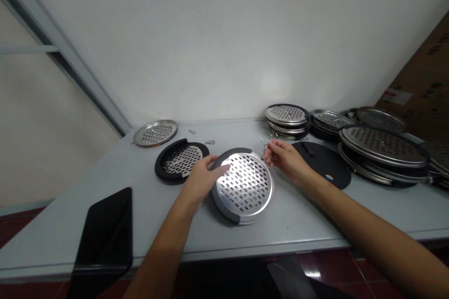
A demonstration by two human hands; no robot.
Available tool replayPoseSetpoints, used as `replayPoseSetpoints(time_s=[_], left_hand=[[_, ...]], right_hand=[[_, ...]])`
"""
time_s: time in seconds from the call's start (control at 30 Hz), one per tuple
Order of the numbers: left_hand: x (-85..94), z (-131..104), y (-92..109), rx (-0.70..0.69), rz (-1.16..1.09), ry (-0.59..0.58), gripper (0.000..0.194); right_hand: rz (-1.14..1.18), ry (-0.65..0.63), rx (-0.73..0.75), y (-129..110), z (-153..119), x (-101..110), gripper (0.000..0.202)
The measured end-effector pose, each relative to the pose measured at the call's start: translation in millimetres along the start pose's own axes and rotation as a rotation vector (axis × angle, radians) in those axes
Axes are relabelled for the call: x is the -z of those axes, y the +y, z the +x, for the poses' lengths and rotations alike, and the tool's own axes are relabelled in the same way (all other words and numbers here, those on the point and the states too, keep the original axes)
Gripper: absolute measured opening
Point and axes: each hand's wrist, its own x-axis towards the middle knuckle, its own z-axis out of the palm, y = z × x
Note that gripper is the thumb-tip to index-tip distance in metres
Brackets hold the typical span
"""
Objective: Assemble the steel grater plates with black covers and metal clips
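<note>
One slotted metal disc (242,189), face up near the middle of the table (298,219), has grey surface showing before the front edge, its dark crescent rim (223,212) curving front to back along its left, clamped by the left hand (201,180), while the right hand (283,156) pinches a wire clip (264,142) alongside.

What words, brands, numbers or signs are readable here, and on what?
None readable.
Cardboard box: dark printing, too blurred.
Pale label on it: too blurred.
Colored sticker on the black disc: too small.
Metal disc in the left hand: no lettering visible.
</note>
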Motion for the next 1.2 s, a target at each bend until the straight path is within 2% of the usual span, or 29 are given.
replayPoseSetpoints(time_s=[0.07, 0.13, 0.17, 0.23, 0.33, 0.4, 0.47, 0.53, 0.6, 0.67, 0.8, 0.9, 0.97, 1.07, 1.13, 1.2], left_hand=[[1.5, -8.5, 8.6, -0.211, 0.046, 0.16, 0.029], [2.0, -19.6, 12.8, -0.456, 0.211, 0.317, 0.028], [1.4, -25.5, 12.1, -0.577, 0.318, 0.35, 0.026], [-1.9, -37.1, 4.3, -0.825, 0.539, 0.325, 0.023], [-11.4, -51.3, -17.4, -1.187, 0.845, 0.215, 0.023], [-19.2, -58.4, -31.6, -1.307, 1.04, 0.198, 0.025], [-26.8, -63.7, -41.9, -1.261, 1.206, 0.2, 0.025], [-33.4, -67.2, -48.1, -1.133, 1.308, 0.177, 0.026], [-38.1, -69.0, -51.9, -1.028, 1.335, 0.135, 0.033], [-40.4, -69.3, -54.0, -0.979, 1.314, 0.1, 0.038], [-36.0, -63.2, -46.5, -0.912, 1.093, 0.053, 0.042], [-27.9, -48.6, -27.9, -0.67, 0.825, 0.068, 0.037], [-23.9, -35.3, -14.7, -0.504, 0.656, -0.053, 0.027], [-22.5, -16.8, -2.9, -0.419, 0.466, -0.308, 0.017], [-24.0, -8.4, -1.2, -0.404, 0.392, -0.35, 0.019], [-25.5, -3.4, -1.9, -0.372, 0.338, -0.32, 0.02]], right_hand=[[0.062, 0.039, 0.008, -2.0, 0.9, 2.2, 0.023], [0.072, 0.069, -0.014, -2.6, 1.9, 4.2, 0.022], [0.067, 0.077, -0.028, -2.6, 2.3, 4.8, 0.022], [0.05, 0.081, -0.043, -2.1, 2.6, 5.4, 0.023], [0.027, 0.07, -0.025, -2.2, 2.4, 5.5, 0.026], [0.004, 0.068, -0.006, -2.6, 2.3, 5.4, 0.028], [-0.043, 0.057, 0.023, -2.6, 2.0, 4.6, 0.028], [-0.144, 0.016, 0.08, -1.9, 0.7, 2.5, 0.026], [-0.287, -0.061, 0.162, -0.9, -2.3, -0.7, 0.024], [-0.428, -0.146, 0.233, -0.2, -6.8, -4.1, 0.02], [-0.575, -0.253, 0.268, -1.2, -15.9, -8.8, 0.018], [-0.533, -0.343, 0.228, -2.7, -20.1, -11.4, 0.02], [-0.478, -0.404, 0.187, -3.0, -21.9, -13.3, 0.021], [-0.444, -0.454, 0.154, -2.3, -23.4, -15.5, 0.022], [-0.477, -0.447, 0.172, -1.9, -24.1, -16.0, 0.021], [-0.597, -0.395, 0.256, -1.8, -24.7, -15.8, 0.019]])
